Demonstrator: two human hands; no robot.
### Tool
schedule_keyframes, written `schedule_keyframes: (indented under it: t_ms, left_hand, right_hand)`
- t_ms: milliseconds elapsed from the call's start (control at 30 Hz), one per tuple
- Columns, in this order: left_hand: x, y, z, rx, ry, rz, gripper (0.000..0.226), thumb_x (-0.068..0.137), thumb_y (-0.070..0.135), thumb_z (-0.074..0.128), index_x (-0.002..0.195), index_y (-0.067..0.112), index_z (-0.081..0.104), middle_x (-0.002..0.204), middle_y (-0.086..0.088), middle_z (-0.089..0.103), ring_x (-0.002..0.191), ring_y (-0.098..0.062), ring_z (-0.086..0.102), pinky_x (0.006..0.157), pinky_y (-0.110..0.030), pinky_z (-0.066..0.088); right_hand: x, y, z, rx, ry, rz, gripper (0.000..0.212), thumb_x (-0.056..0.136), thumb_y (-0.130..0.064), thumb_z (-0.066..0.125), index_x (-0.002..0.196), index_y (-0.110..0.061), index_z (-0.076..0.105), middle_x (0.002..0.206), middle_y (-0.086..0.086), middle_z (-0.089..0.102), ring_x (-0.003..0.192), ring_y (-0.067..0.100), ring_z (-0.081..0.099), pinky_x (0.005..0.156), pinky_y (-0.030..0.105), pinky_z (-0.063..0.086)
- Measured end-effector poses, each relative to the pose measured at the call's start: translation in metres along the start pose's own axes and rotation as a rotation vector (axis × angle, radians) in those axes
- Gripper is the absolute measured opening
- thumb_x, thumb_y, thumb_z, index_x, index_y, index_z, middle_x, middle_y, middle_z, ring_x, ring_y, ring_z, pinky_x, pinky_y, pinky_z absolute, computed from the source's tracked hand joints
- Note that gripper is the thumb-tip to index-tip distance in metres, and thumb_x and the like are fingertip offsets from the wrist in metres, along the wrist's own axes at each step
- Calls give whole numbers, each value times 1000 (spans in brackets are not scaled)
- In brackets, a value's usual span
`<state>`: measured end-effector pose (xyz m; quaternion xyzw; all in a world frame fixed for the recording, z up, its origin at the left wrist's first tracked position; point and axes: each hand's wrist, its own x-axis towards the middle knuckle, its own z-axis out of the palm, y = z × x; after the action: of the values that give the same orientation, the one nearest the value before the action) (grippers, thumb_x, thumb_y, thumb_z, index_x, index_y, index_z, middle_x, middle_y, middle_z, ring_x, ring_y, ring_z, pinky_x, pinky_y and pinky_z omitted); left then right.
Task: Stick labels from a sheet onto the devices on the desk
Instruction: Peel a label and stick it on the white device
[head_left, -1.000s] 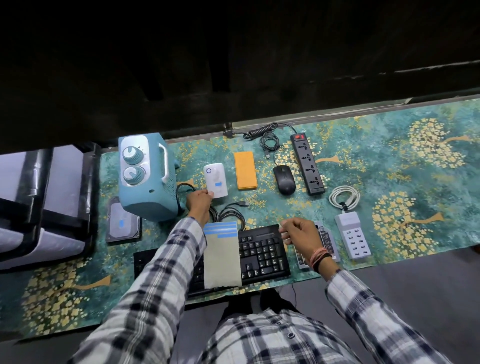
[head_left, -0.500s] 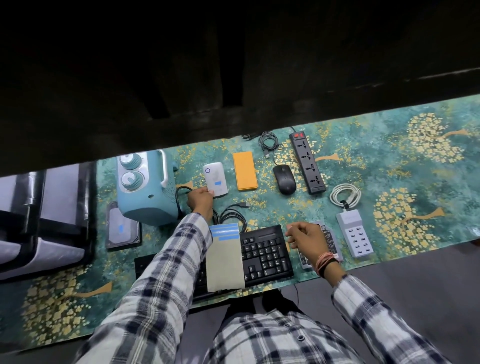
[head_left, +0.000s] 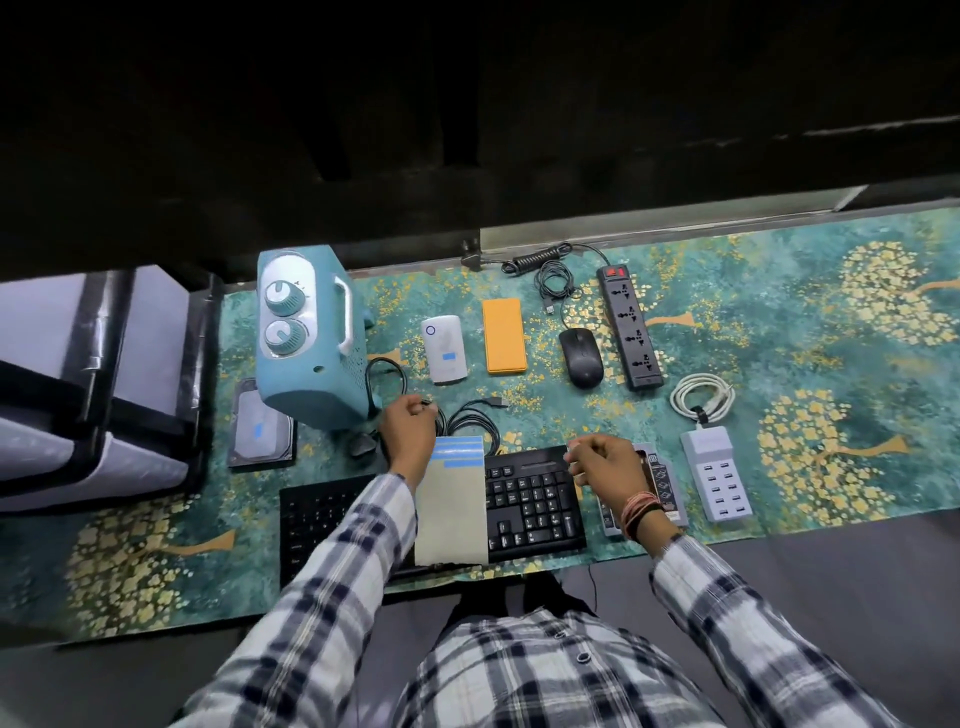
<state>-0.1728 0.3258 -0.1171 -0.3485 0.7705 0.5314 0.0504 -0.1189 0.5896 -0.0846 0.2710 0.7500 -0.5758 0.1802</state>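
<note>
- Left hand (head_left: 410, 431) curled loosely, empty I think; right hand (head_left: 602, 460) pinched, can't tell on what.
- Label sheet (head_left: 452, 504) lies across the keyboard (head_left: 530, 504).
- Labels look thin and floppy, so peel from a corner.

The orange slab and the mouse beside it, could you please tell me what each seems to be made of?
The orange slab looks like matte plastic or a rubbery cover: flat even colour, rounded corners, no glare. The mouse seems to be black plastic with a slight sheen, given the soft highlight on its curved back.
</note>
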Motion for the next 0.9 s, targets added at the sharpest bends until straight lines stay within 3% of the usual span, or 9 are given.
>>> schedule_keyframes:
  t_ms: [67, 167, 267, 333, 433, 500, 633, 733, 900]
  left_hand:
    - [-18, -20, -7, 110, 14, -22, 22, 89, 21, 74, 107, 13, 65, 95, -3, 62, 94, -26, 60, 89, -40, 51]
    - [-41, -44, -12, 296, 26, -101, 63, 84, 47, 76, 132, 10, 57, 130, -16, 57, 124, -41, 50, 105, -54, 42]
    - [-59, -50, -14, 445, -30, -88, 73, 82, 42, 80, 142, 13, 49, 150, -14, 42, 136, -43, 35, 107, -56, 30]
    - [-62, -51, -15, 467, -16, -67, 57, 83, 28, 79, 133, 15, 54, 141, -11, 51, 131, -38, 38, 104, -51, 30]
    - [-63, -50, -18, 317, 72, -60, 31, 84, 10, 74, 112, 18, 62, 107, 2, 68, 116, -28, 49, 96, -42, 31]
    - [-60, -47, -20, 165, 86, -113, 27, 84, 5, 72, 104, 21, 62, 91, 6, 70, 103, -24, 61, 96, -41, 42]
    - [-60, -41, -24, -170, -123, -168, 4, 89, 9, 74, 92, 6, 74, 88, -5, 76, 86, -23, 67, 79, -33, 52]
    - [-65, -33, -26, -200, -286, -206, 15, 94, 18, 69, 93, 5, 76, 92, -3, 78, 86, -18, 67, 77, -33, 47]
    - [-80, -16, -20, -336, -407, -220, 15, 98, 11, 62, 91, 8, 75, 88, -5, 77, 75, -16, 68, 66, -27, 51]
  right_hand:
    - [1, 0, 3, -6, -21, -6, 17, 93, -4, 56, 81, -3, 68, 77, 14, 69, 62, 19, 60, 56, 30, 52]
    - [3, 0, 10, -27, -55, -23, 18, 94, -6, 57, 80, -6, 68, 75, 13, 69, 64, 20, 61, 60, 33, 55]
    - [4, -1, 18, -62, -78, -51, 19, 94, -9, 57, 79, -7, 69, 78, 17, 71, 65, 20, 63, 65, 37, 57]
    - [3, -2, 23, -83, -94, -64, 19, 93, -8, 57, 79, -7, 69, 78, 18, 72, 65, 20, 62, 66, 39, 58]
    - [2, -4, 28, -128, -121, -104, 18, 92, -7, 57, 78, -8, 70, 74, 11, 71, 65, 21, 63, 64, 38, 58]
    - [2, -7, 30, -170, -127, -144, 16, 91, -9, 59, 78, -11, 70, 74, 9, 72, 66, 21, 65, 66, 40, 59]
    - [-2, -13, 33, -353, -152, -301, 8, 86, -10, 66, 87, -12, 74, 80, 3, 73, 74, 17, 66, 76, 28, 56]
    - [-6, -17, 38, -420, -192, -418, 9, 85, -11, 68, 91, -11, 75, 85, 2, 74, 78, 17, 67, 78, 26, 54]
    - [-4, -21, 50, -507, -235, -547, 14, 87, -17, 69, 99, -12, 74, 94, 4, 70, 73, 14, 60, 76, 25, 49]
